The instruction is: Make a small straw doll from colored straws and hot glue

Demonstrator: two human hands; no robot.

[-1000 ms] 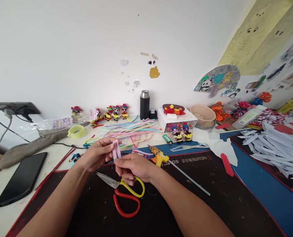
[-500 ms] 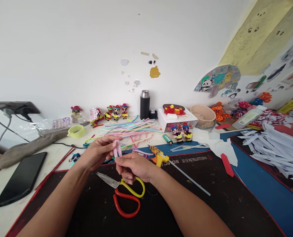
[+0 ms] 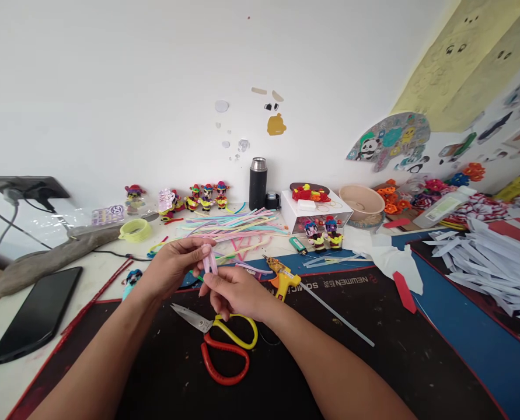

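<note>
A pale pink pipe cleaner (image 3: 209,262), folded into a narrow loop, is held between my two hands above the black mat. My left hand (image 3: 178,263) pinches its upper end between thumb and fingertips. At the lower end, the thumb and forefinger of my right hand (image 3: 237,291) close on it, the other fingers curled beneath. Under my hands lie scissors (image 3: 216,338) with one yellow and one red handle, blades pointing left. A yellow glue gun (image 3: 283,280) with a long glue stick (image 3: 338,319) in its back rests just right of my right hand.
Pastel pipe cleaners (image 3: 237,224) lie piled behind my hands. Small figurines (image 3: 207,198) and a black thermos (image 3: 258,184) stand along the wall. A phone (image 3: 36,315) lies at left, a white box (image 3: 312,210) further back, and white paper strips (image 3: 487,274) heap at right.
My right hand's lower fingers have risen a little. Both hands keep hold of the folded pipe cleaner, and the view has shifted slightly.
</note>
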